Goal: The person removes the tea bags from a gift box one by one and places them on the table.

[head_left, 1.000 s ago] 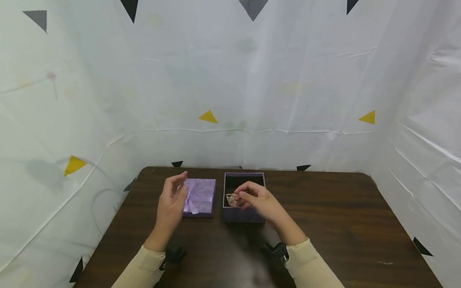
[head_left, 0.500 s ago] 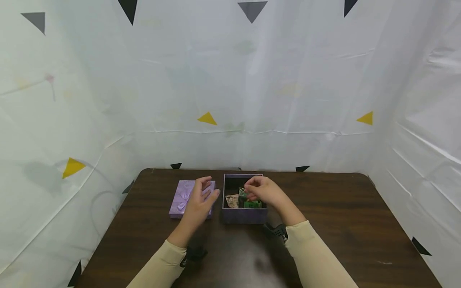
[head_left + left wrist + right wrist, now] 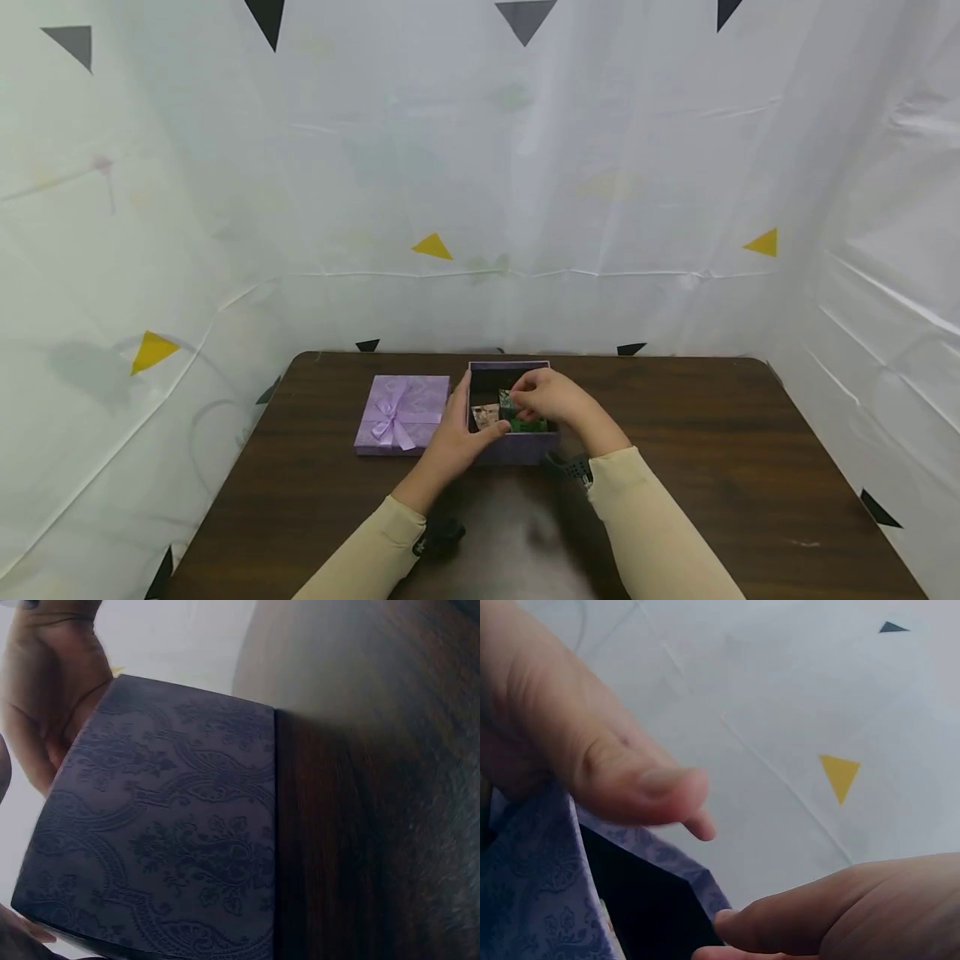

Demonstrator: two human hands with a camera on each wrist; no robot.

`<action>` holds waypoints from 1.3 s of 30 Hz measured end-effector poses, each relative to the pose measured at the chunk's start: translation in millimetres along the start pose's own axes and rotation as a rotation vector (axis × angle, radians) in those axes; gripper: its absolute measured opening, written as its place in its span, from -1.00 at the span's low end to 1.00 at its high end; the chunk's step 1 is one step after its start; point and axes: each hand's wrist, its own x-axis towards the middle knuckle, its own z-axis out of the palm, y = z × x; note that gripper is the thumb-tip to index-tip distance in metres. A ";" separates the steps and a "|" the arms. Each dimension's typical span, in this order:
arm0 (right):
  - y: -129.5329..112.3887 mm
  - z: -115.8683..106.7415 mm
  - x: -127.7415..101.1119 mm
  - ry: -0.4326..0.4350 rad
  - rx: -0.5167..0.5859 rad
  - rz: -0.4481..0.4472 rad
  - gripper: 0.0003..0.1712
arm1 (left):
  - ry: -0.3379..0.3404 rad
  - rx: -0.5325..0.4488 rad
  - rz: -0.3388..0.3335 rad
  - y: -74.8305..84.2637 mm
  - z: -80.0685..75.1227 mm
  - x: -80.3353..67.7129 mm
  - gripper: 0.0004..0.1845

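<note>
In the head view an open purple box (image 3: 521,451) sits near the table's far side. Inside it I see a beige patterned piece (image 3: 486,415) and green pieces (image 3: 534,426); their kind is too small to tell. My left hand (image 3: 452,443) grips the box's left front corner, the thumb over the front rim and the fingers along the left side. My right hand (image 3: 555,397) is over the right part of the box with bent fingers above the green pieces. The right wrist view shows its thumb (image 3: 761,921) over the dark inside; whether it pinches anything is hidden.
A flat purple lid (image 3: 420,408) with a ribbon bow lies just left of the box. Both stand on a dark brown wooden table (image 3: 697,467). White sheeting (image 3: 637,167) with scattered triangles surrounds the table at the back and sides.
My left hand has moved right, from over the lid to the box's corner, and now grips it. My right hand first shifted slightly right, uncovering the green pieces, then stayed nearly still.
</note>
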 end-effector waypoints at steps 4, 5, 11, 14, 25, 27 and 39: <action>0.3 -1.3 3.8 -0.031 -0.035 -0.004 -0.63 | 0.011 0.025 -0.023 -3.1 4.6 4.0 0.35; 0.4 -1.7 5.0 -0.037 -0.046 0.001 -0.64 | 0.011 0.031 -0.031 -3.6 5.3 4.4 0.35; -5.7 -5.5 12.4 -0.078 -0.112 0.069 -0.66 | -0.020 0.039 -0.085 -3.4 9.0 5.2 0.39; -10.2 -8.2 17.3 -0.107 -0.173 0.094 -0.64 | -0.035 0.011 -0.092 -2.0 10.0 6.7 0.40; -11.4 -13.4 39.6 -0.232 -0.363 0.142 -0.54 | -0.049 -0.017 -0.115 -3.1 8.4 3.5 0.41; -12.5 -15.1 41.2 -0.243 -0.374 0.151 -0.53 | -0.047 -0.017 -0.115 -2.1 8.2 3.5 0.41; -4.8 -13.6 35.0 -0.257 -0.405 0.117 -0.78 | -0.051 -0.024 -0.119 -0.2 10.0 0.9 0.43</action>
